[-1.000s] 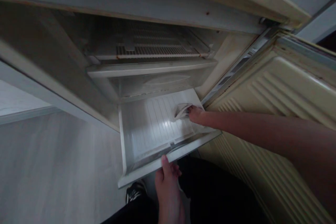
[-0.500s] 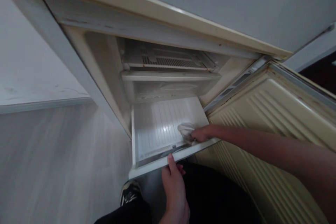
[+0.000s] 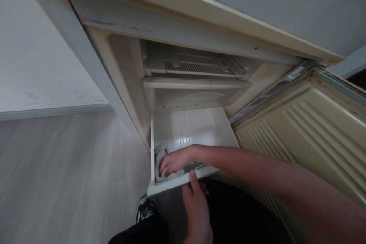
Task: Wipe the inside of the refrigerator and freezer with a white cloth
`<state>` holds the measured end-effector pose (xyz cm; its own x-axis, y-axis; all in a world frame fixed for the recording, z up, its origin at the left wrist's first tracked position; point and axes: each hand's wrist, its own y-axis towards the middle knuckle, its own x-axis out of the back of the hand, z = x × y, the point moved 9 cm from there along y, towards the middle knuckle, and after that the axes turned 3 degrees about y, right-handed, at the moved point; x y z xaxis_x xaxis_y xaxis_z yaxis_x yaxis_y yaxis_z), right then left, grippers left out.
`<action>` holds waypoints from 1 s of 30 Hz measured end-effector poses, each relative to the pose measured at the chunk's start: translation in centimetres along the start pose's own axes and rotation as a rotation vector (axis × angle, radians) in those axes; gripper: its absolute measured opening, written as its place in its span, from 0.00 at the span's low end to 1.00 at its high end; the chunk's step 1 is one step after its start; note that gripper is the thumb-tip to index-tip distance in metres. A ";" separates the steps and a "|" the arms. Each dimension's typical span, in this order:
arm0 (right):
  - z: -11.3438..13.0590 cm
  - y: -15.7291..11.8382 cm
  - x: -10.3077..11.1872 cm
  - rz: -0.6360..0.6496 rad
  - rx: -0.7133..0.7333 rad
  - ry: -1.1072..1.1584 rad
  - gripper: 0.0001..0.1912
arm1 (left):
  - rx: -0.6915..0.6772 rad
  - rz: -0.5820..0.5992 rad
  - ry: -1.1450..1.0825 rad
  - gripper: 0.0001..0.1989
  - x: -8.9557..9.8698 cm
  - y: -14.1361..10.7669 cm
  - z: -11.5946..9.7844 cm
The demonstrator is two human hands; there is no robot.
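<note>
Cloth (image 3: 160, 156) under right hand (image 3: 174, 161), drawer (image 3: 197, 127) corner.

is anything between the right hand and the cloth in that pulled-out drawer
Nothing visible: the right hand rests directly on the cloth in the drawer's front-left corner. The left hand grips the front edge.

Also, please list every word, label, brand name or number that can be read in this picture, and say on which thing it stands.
None: no text can be read.
The pulled-out freezer drawer, the open door and the cloth under the right hand show no print.
The shoe near the left hand has white marks too blurred to read.
</note>
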<state>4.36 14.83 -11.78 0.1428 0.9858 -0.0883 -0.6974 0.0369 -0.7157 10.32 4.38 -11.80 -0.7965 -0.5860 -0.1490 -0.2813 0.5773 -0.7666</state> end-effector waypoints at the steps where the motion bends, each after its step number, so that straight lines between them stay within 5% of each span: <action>1: 0.1 -0.1 0.7 -0.059 0.012 0.007 0.12 | 0.003 0.005 -0.001 0.49 0.0 0.0 0.0; 4: 0.7 -2.3 5.5 -0.505 0.136 0.131 0.14 | 0.001 0.016 0.016 0.49 -0.2 0.1 0.1; 8: 2.2 -6.5 11.9 -1.183 0.531 0.329 0.18 | 0.010 -0.006 0.031 0.49 -0.1 0.2 0.5; 11: 2.4 -5.5 14.4 -1.448 0.487 0.166 0.21 | 0.020 -0.026 0.065 0.48 0.1 0.3 0.8; 17: 6.3 2.4 17.4 -1.225 0.256 -0.729 0.23 | 0.001 -0.021 0.180 0.47 0.3 0.1 0.2; 22: 6.4 4.0 19.1 -1.134 0.153 -0.809 0.20 | -0.005 -0.014 0.154 0.44 0.3 0.0 0.5; 26: 4.0 3.2 13.5 -0.979 0.293 -0.983 0.21 | 0.012 -0.044 0.142 0.43 0.4 0.0 1.3; 30: 0.1 2.6 4.9 -0.545 0.410 -1.032 0.19 | 0.015 -0.042 0.023 0.43 0.2 0.2 1.5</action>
<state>3.17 19.75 -13.96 -0.0066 0.4867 0.8735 -0.9155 0.3485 -0.2011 10.85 3.54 -12.91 -0.7964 -0.5961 -0.1019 -0.3071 0.5438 -0.7810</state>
